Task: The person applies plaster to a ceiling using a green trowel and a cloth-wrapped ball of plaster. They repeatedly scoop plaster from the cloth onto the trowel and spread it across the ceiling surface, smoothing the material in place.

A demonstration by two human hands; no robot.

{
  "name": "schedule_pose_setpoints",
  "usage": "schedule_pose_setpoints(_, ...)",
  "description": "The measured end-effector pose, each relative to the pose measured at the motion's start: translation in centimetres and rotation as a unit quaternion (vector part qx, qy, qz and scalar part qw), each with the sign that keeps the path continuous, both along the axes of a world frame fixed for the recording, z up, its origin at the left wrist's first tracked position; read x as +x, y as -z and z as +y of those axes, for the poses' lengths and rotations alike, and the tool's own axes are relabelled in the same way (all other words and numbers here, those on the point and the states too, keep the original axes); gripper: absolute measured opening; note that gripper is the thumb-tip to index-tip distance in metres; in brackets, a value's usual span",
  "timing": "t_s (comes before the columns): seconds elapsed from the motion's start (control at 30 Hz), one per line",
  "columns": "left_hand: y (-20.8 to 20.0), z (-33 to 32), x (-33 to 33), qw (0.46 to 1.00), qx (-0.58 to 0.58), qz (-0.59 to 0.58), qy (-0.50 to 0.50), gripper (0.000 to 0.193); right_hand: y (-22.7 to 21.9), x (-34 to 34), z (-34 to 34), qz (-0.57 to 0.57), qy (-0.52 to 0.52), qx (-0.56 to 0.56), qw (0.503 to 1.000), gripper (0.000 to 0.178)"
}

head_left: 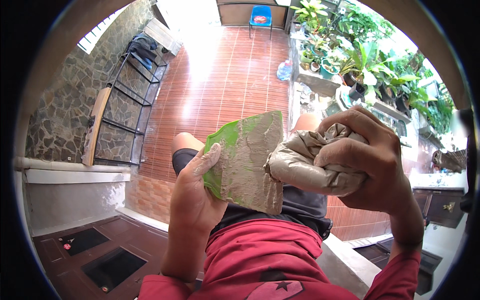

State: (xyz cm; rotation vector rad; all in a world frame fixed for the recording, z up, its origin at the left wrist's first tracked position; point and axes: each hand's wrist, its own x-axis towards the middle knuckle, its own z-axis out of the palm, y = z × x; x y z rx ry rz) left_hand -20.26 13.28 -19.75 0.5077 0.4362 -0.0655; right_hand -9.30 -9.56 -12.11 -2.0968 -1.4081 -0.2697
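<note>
My left hand [196,195] grips a flat green plastic sheet [224,138] by its left edge, thumb on top. Rough grey-brown putty [252,165] coats most of the sheet's face and leaves green showing at the left and top. At the sheet's right side, my right hand [372,155] clutches a crumpled, putty-smeared plastic bag [305,167], its fingers wrapped over the bunched top. The bag's left end bears clumps of putty and meets or overlaps the sheet's right edge; whether they touch, I cannot tell. Both hands are above my lap.
On the left, a black metal frame [124,128] and a wooden board [96,125] lean by a stone wall. A blue chair [261,18] stands far ahead on the reddish tiled floor [200,95]. A clear plastic bottle [284,71] and potted plants [365,57] line the right.
</note>
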Motion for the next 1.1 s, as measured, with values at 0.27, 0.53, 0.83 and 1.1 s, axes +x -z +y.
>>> schedule_pose_setpoints(0.27, 0.2, -0.2, -0.1, 0.998, -0.056, 0.028, -0.004, 0.033, 0.2, -0.5, -0.1, 0.07, -0.008, 0.015, 0.997, 0.035)
schedule_pose_setpoints(0.53, -0.4, -1.4, -0.1, 0.999, -0.042, -0.001, -0.021, 0.03, -0.7, -0.7, -0.6, 0.025, 0.026, -0.031, 0.999, 0.047)
schedule_pose_setpoints(0.83, -0.8, -2.5, 0.1, 0.998, -0.045, 0.001, -0.032, 0.035, -2.7, -0.8, -1.2, -0.031, 0.031, -0.11, 0.993, 0.037)
schedule_pose_setpoints(1.1, -1.0, -2.8, 1.0, 0.996, -0.082, 0.029, -0.035, 0.029, -3.4, -0.9, -1.1, -0.08, 0.019, -0.113, 0.99, 0.033)
